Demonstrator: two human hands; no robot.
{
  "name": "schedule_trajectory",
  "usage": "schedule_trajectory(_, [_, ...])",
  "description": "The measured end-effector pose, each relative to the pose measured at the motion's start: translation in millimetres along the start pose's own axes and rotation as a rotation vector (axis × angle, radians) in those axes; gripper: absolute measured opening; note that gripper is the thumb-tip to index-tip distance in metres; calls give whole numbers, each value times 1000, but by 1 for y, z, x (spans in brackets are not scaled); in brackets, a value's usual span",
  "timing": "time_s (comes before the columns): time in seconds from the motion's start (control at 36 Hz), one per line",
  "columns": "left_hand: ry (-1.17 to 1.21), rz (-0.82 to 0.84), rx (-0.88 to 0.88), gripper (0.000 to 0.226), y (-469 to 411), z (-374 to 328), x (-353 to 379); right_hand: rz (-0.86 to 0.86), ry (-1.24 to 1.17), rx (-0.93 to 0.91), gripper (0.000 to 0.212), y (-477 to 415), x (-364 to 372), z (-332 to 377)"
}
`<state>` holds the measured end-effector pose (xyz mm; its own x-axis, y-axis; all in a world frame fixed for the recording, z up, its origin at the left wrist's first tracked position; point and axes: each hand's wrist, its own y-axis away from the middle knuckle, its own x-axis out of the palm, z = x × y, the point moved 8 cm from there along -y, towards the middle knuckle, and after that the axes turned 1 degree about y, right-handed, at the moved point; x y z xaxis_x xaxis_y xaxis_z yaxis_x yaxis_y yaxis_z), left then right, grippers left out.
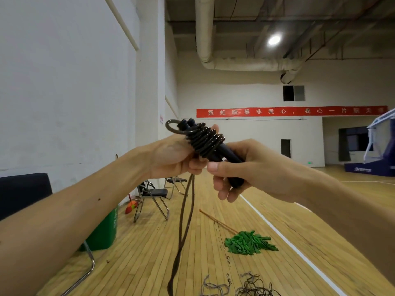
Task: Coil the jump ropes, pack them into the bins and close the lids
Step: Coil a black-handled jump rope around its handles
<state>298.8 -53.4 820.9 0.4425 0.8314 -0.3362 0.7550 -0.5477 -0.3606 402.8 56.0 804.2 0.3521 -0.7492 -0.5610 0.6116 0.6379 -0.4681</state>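
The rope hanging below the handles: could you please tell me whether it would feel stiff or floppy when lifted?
Probably floppy: the rope hangs in two limp strands down to the floor. Likely springy too: a loop stands out from the wraps on the handles, so they may loosen if the left hand lets go.

Red banner point(291, 111), far wall: white characters 霓虹喧嚣非我心,我心一片; the last few are blurred. White print on blue hoop base point(368, 169) and green bin point(106, 231): illegible.
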Motion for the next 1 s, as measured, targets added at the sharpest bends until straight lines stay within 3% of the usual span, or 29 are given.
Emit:
schedule_trajectory(0.14, [-10,7,-22,34,12,-6,19,-71,-4,-45,30,0,-6,5])
schedule_trajectory(0.25, [-63,28,126,37,22,-17,35,-117,-15,-55,32,1,-16,6])
schedule_trajectory(0.42, [75,167,83,44,34,-15,55,-185,4,-54,19,2,-28,5])
schedule_trajectory(0.53, [40,229,24,50,39,-4,62,-262,-13,-57,27,5,-44,9])
schedule_trajectory(0.61, [-103,221,-11,45,42,10,61,-360,-38,-61,30,11,-68,15])
schedule_trajectory(0.72, [-189,63,25,43,42,7,47,-458,30,-19,20,17,-96,10])
schedule_trajectory(0.89, [-743,-73,209,44,44,-22,51,-514,161,134,19,12,-118,-36])
schedule_trajectory(1.0, [-1036,-81,217,36,52,-27,73,-526,188,179,19,4,-119,-56])
